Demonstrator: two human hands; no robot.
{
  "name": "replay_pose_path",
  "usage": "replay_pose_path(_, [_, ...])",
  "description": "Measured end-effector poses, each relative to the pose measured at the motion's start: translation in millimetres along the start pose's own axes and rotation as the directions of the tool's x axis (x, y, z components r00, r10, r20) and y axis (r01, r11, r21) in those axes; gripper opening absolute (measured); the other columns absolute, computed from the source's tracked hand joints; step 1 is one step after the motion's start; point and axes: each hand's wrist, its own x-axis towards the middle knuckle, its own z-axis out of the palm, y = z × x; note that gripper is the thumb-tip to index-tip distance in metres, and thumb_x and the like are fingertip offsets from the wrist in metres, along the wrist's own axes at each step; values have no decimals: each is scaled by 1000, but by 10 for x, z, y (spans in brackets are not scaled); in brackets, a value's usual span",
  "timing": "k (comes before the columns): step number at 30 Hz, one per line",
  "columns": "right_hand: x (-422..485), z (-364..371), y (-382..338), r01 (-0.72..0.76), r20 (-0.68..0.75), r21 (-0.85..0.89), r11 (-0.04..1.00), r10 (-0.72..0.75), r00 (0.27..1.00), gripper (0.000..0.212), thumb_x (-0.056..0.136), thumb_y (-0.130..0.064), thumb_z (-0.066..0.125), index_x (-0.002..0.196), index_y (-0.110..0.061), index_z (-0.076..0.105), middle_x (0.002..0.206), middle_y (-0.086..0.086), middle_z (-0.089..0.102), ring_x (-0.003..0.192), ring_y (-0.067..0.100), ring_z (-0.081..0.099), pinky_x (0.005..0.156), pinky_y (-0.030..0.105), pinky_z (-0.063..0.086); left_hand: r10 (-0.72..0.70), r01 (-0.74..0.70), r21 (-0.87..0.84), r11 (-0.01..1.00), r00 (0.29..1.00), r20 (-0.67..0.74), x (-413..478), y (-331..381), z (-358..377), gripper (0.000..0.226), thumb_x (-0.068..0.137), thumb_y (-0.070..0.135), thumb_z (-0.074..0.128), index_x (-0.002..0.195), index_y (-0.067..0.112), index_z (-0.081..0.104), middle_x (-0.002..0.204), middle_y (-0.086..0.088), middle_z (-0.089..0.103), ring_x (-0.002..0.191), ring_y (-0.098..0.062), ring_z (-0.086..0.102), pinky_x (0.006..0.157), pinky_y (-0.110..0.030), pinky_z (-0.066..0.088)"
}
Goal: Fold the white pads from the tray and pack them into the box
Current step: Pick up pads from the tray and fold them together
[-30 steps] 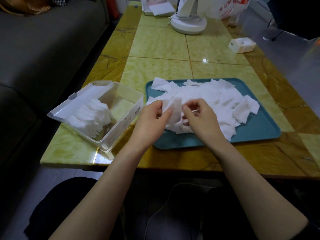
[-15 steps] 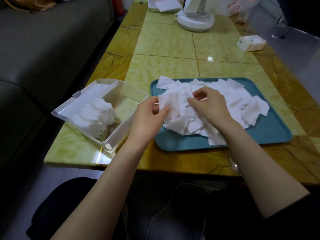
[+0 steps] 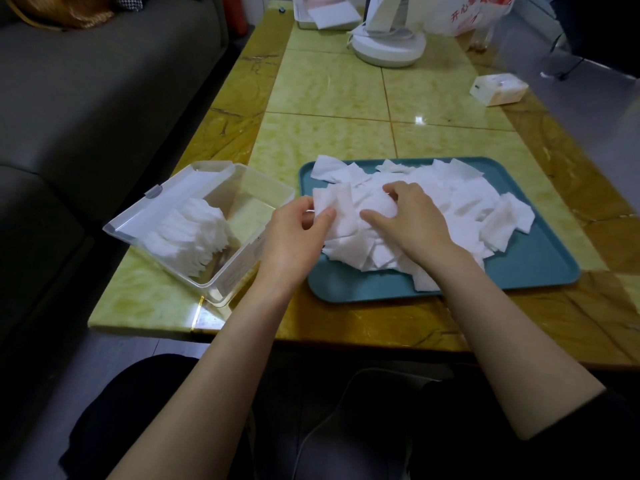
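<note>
Flanked by a grey sofa point(image 3: 104, 98), backed by a white fan base point(image 3: 389, 50) and small carton point(image 3: 498, 89) far up the yellow surface point(image 3: 329, 98), all well apart from the work. Moved deeper over the teal tray point(image 3: 519, 275) than a second ago, no longer sharing one pad: left hand point(image 3: 294, 233) pinching a white pad point(image 3: 337, 206), right hand point(image 3: 412, 220) bent-fingered on the loose heap point(image 3: 467, 209), grip unclear. Folded pads point(image 3: 187, 233) stacked in the clear box point(image 3: 242, 268) just left of the tray.

Red characters "开心" stand on the white plastic bag point(image 3: 474, 12).
</note>
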Motion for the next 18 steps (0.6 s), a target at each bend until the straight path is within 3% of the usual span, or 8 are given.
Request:
replay_pose_path(3, [-26, -19, -8, 3, -36, 27, 1000, -2, 999, 48, 83, -37, 65, 123, -15, 52, 113, 2, 55, 110, 20, 52, 82, 29, 39, 10, -10, 25, 1000, 1000, -3, -3, -15, -12, 10, 93, 15, 57, 90, 19, 65, 81, 4, 72, 81, -15, 69, 79, -41, 54])
replay_pose_path(8, [-137, -178, -79, 33, -136, 254, 967, 2, 991, 37, 82, -25, 70, 114, -16, 56, 93, -6, 54, 72, 4, 50, 64, 13, 39, 27, -26, 53, 998, 999, -26, 29, -53, -41, 10, 94, 17, 56, 92, 23, 64, 82, 6, 72, 82, -11, 68, 79, -39, 55])
replay_pose_path(13, [-284, -395, -155, 106, -201, 432, 896, -19, 979, 28, 84, -18, 68, 109, -22, 57, 79, -16, 61, 69, -1, 55, 65, 2, 39, 60, -54, 112, 992, 997, -53, 46, -83, -42, 8, 95, 20, 55, 93, 22, 63, 79, 11, 68, 79, -6, 66, 71, -27, 52])
replay_pose_path(16, [-359, -422, -220, 93, -66, 610, 787, -66, 996, 16, 88, -10, 61, 104, -16, 63, 83, -11, 63, 68, -9, 55, 64, 5, 42, 48, -44, 128, 991, 998, -31, 40, -72, -24, 8, 95, 20, 55, 92, 21, 62, 72, 15, 64, 70, 2, 62, 62, -14, 48])
replay_pose_path(18, [-403, -441, -254, 19, 101, 757, 654, -145, 984, 14, 89, -7, 57, 101, -12, 65, 82, -8, 65, 68, -8, 57, 64, 8, 44, 42, -41, 124, 991, 999, -10, 32, -75, -12, 17, 95, 22, 54, 91, 9, 65, 74, -3, 70, 73, -15, 67, 67, -29, 51])
